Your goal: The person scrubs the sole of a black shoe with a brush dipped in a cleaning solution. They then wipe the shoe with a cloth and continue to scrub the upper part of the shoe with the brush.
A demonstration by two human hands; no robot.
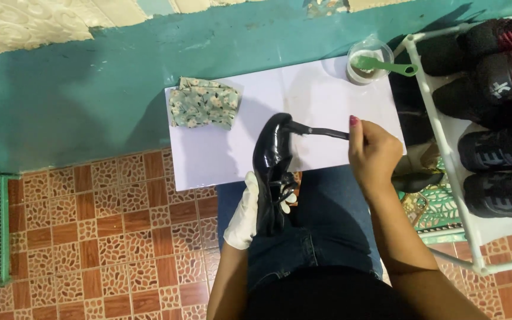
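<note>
Glossy black leather marks the shoe (272, 166), the largest thing in hand: it lies lengthwise over the front edge of the white counter (208, 160), toe out on the board and heel back above the person's lap. It looks fairly light and stiff in the sole, with a polished upper that I judge slippery to bare fingers, so the laced middle and the heel seem the surest places to hold. The left hand (245, 213), in a white glove, is closed around that rear part from the side and underneath; its fingers are mostly hidden behind the shoe. The right hand (371, 151) is pinched shut on the end of a thin dark brush (321, 131), whose far tip touches the toe; whether that tip carries bristles or a pad is too blurred to tell. Smaller things sit well apart: a folded flowered cloth (202, 102) at the counter's left corner, and a clear tub (368, 60) with a green scoop (386, 65) at the right corner. The tub's brownish contents are hard to make out.
</note>
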